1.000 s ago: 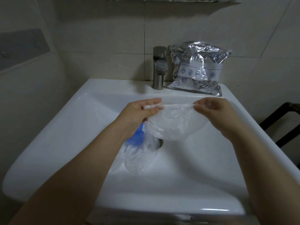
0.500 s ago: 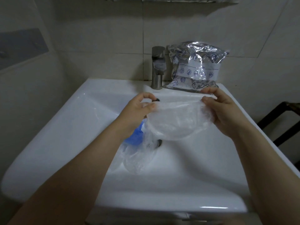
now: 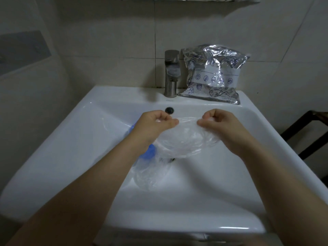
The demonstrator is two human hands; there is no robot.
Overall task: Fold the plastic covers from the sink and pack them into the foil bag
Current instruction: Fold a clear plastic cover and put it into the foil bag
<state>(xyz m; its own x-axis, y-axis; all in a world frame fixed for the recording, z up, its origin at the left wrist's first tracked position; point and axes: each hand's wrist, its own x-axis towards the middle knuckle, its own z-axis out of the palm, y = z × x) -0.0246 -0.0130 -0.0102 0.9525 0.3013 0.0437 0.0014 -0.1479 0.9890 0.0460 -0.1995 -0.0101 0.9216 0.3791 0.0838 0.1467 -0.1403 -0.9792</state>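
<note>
Both hands [image 3: 156, 126] [image 3: 221, 124] pinch clear cover [image 3: 184, 139] over sink [image 3: 71, 139].

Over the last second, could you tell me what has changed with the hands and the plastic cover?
The left hand and right hand have drawn closer together, bunching the top edge of the clear plastic cover that both pinch; it now sags fuller. The other covers in the sink, the foil bag and the faucet stayed put.
</note>
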